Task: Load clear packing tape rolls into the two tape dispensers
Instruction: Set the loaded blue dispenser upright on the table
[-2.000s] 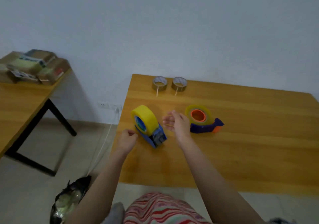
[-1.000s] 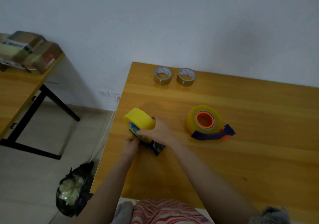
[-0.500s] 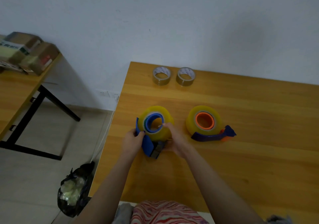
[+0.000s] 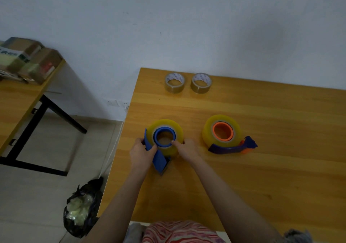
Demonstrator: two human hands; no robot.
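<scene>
Honey-orange worktop [image 4: 262, 177] with streaked wood grain. At centre, a bright blue tape dispenser [image 4: 159, 160] carries a translucent yellow tape roll [image 4: 166, 123]. Right of it, a dark blue dispenser [image 4: 224, 150] with an orange hub [image 4: 222, 133] carries another yellow roll [image 4: 207, 132]. Upper centre, two brownish small rolls [image 4: 174, 88] [image 4: 200, 89] have white printed cores. Bottom edge: a red-and-white striped garment [image 4: 179, 232].

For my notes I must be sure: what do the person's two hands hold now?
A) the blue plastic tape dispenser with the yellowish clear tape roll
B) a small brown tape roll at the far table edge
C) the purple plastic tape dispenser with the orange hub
A: the left hand and the right hand hold the blue plastic tape dispenser with its yellowish clear tape roll between them.
</scene>
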